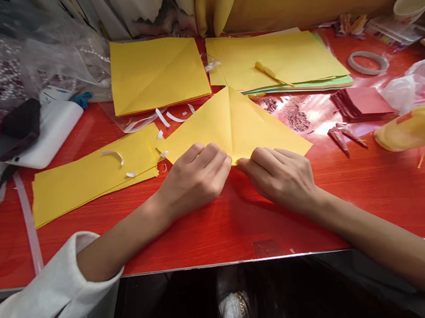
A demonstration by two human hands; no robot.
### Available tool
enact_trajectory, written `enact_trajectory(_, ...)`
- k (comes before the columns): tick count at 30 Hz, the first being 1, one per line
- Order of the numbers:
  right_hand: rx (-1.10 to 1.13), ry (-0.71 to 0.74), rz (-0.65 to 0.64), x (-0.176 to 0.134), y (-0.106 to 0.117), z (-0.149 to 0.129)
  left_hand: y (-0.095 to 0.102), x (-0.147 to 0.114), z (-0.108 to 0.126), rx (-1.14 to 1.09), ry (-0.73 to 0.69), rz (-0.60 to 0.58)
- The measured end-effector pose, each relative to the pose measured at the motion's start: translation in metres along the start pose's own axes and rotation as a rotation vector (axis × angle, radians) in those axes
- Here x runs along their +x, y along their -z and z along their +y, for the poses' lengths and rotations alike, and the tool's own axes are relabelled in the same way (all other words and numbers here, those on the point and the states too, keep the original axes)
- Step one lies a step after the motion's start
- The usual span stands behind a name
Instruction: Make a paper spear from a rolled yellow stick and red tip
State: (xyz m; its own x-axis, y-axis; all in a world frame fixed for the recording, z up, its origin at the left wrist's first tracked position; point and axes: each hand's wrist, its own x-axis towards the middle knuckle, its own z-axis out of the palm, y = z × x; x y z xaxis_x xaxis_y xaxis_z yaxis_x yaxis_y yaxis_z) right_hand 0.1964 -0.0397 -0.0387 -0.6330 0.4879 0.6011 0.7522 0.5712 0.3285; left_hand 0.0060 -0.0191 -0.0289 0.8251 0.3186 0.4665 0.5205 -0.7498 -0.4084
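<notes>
A yellow sheet of paper (pixel 208 123) with a crease down its middle lies in front of me, one corner pointing away. My left hand (pixel 202 175) is closed on its near edge, just left of the crease. On the other side of the crease, my right hand (pixel 276 172) pinches the same edge between thumb and curled fingers. Both hands are close together, with a small gap between them. The fingertips are partly hidden behind the knuckles. Yellow paper strips (pixel 94 176) lie left of my left hand, with white paper scraps on them.
Behind are a yellow paper stack (pixel 159 75) and another stack (pixel 281 57) bearing a small rolled yellow cone (pixel 269 72). Dark red paper squares (pixel 364 101), small cones (pixel 345 137), a tape roll (pixel 368 62) and a yellowish bottle (pixel 417 123) lie right. A phone (pixel 17 129) is left.
</notes>
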Motion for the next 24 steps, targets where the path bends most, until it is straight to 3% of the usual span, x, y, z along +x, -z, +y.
enact_trajectory(24, -0.007, -0.005, -0.029, 0.0024, 0.0017, -0.0014, 0.0017, 0.0019, 0.0005, 0.052, -0.060, -0.042)
